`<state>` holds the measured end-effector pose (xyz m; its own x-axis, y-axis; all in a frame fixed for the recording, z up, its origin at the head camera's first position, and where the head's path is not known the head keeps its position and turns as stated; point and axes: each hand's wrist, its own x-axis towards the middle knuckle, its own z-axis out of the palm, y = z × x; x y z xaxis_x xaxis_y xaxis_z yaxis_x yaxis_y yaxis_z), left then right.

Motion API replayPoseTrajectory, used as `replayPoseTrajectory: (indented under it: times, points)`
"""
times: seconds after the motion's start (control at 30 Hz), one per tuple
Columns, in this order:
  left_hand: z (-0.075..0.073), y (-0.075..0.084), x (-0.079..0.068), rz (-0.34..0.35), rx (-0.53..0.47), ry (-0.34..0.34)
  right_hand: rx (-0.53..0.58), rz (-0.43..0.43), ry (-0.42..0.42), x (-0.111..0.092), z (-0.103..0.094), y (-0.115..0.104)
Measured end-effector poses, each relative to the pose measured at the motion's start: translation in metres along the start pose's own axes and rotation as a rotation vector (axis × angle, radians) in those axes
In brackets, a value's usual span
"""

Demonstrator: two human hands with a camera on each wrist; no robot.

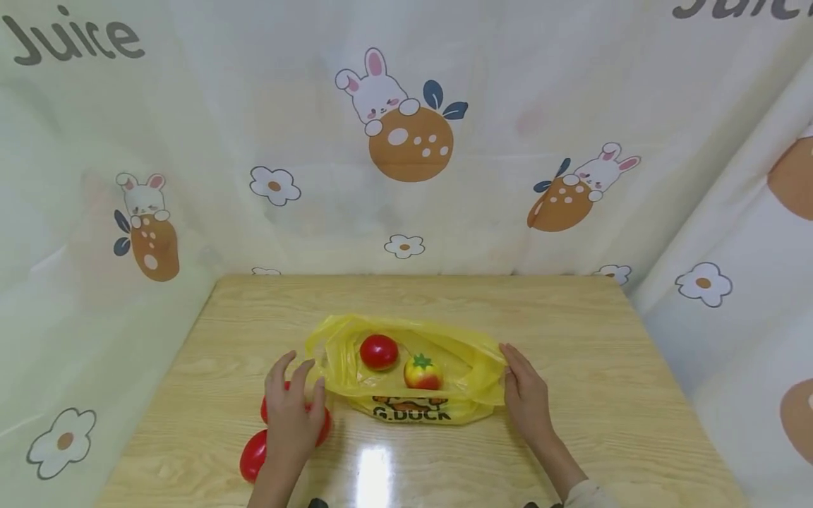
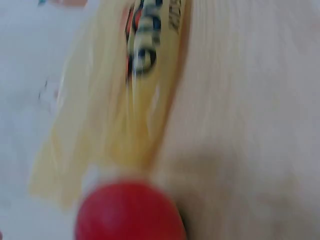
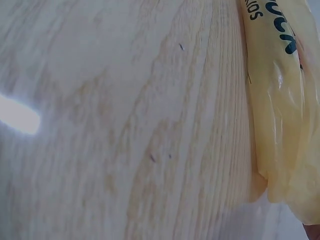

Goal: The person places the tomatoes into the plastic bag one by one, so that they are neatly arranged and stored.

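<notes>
A yellow plastic bag [image 1: 413, 411] printed "G.DUCK" lies on the table with its mouth spread wide. Inside it sit a shiny red round fruit [image 1: 379, 352] and a yellow-red fruit [image 1: 423, 374] with a green leafy top. My right hand [image 1: 528, 395] pinches the bag's right edge; only a fingertip [image 3: 313, 232] shows in the right wrist view. Beside the bag's left end, my left hand [image 1: 293, 413] hovers with fingers spread and bent, over several red round fruits [image 1: 254, 455] partly hidden by it. One red fruit [image 2: 131, 215] appears blurred in the left wrist view.
A light wooden table [image 1: 610, 423] carries everything. Behind and at both sides hangs a pale curtain [image 1: 305, 106] with rabbits, oranges and flowers on it. A bright light reflection [image 1: 373, 476] falls on the wood in front of the bag.
</notes>
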<state>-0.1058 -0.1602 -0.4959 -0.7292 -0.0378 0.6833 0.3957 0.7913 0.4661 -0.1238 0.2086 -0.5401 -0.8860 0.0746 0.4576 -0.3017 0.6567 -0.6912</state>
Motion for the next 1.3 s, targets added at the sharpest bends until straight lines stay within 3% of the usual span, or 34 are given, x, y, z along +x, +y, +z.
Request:
replayPoseTrajectory:
  times: [0.1, 0.17, 0.4, 0.5, 0.73, 0.93, 1.13, 1.2, 1.3]
  points:
    - [-0.018, -0.014, -0.014, -0.057, 0.02, 0.094, -0.016, -0.002, 0.002, 0.0, 0.0, -0.001]
    - [-0.027, -0.021, -0.024, -0.12, 0.038, 0.12, -0.024, 0.002, 0.002, 0.0, -0.001, -0.001]
    - [-0.039, -0.036, -0.058, -0.347, 0.072, 0.127, -0.013, 0.006, 0.006, -0.002, 0.0, 0.0]
    - [-0.041, -0.04, -0.065, -0.422, 0.069, 0.092, -0.007, -0.001, 0.006, -0.004, 0.001, 0.001]
    - [-0.042, -0.046, -0.074, -0.63, 0.076, -0.125, -0.011, -0.027, 0.015, -0.007, 0.004, 0.002]
    - [-0.039, -0.045, -0.086, -0.652, 0.033, -0.178, -0.013, -0.037, 0.029, -0.007, 0.005, 0.002]
    - [-0.045, -0.036, -0.096, -0.723, 0.042, -0.229, -0.016, -0.037, 0.021, -0.008, 0.005, 0.001]
    - [-0.045, -0.035, -0.1, -0.691, 0.059, -0.204, -0.012, -0.036, 0.021, -0.008, 0.004, 0.001]
    - [-0.042, -0.036, -0.106, -0.622, 0.069, -0.084, 0.0, -0.033, 0.017, -0.008, 0.004, 0.001]
